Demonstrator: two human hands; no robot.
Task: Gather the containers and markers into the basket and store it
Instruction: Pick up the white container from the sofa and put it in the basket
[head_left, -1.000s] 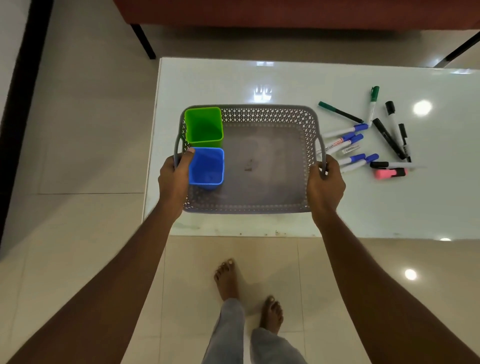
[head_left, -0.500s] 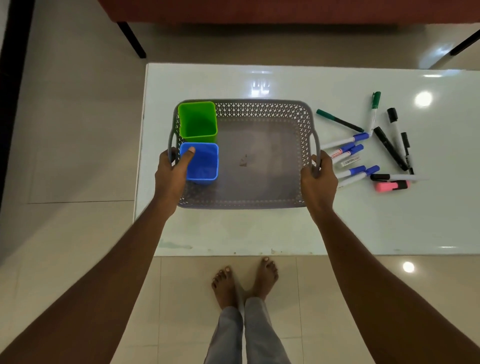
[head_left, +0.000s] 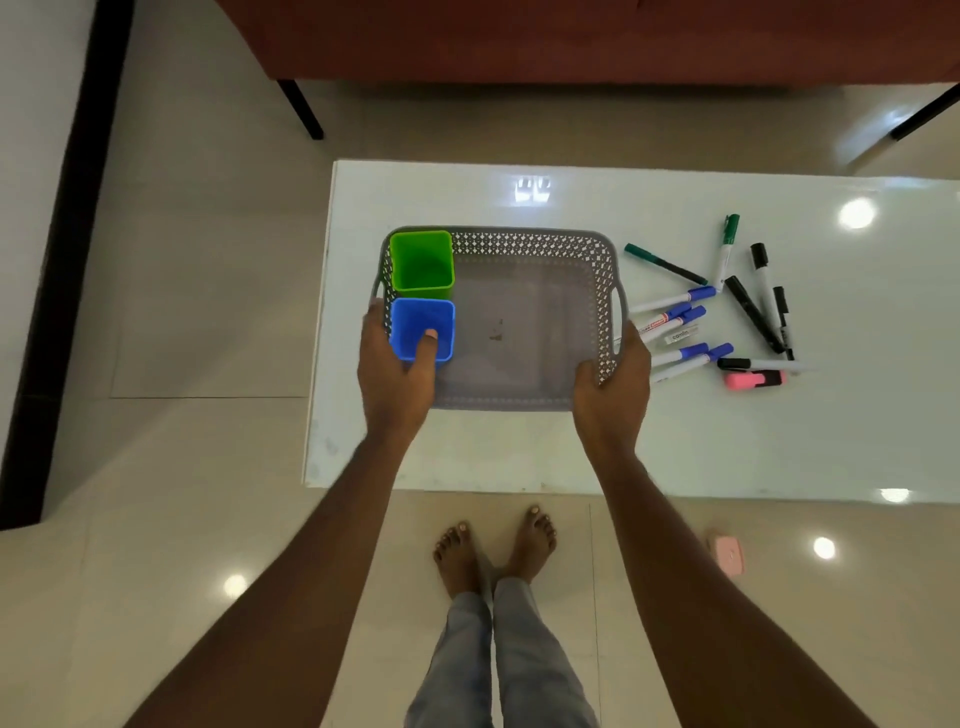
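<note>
A grey perforated basket (head_left: 519, 241) rests on the left part of the white table. Inside it, against its left wall, stand a green container (head_left: 422, 260) and a blue container (head_left: 422, 325) in front of it. My left hand (head_left: 395, 374) grips the basket's left front edge, with the thumb pressed on the blue container. My right hand (head_left: 613, 384) holds the basket's right side near the handle. Several markers (head_left: 675, 306) with blue, green and black caps lie scattered on the table right of the basket, along with a pink highlighter (head_left: 753, 380).
The white glossy table (head_left: 727, 441) has its left edge close to the basket. A red-brown sofa (head_left: 571, 36) with black legs stands beyond the table. My bare feet (head_left: 493, 551) are on the tiled floor, and a small pink object (head_left: 725, 555) lies on the floor to the right.
The basket has moved a little away from the table's front edge. Both hands have slid toward the basket's front corners, and my left thumb now lies over the blue container.
</note>
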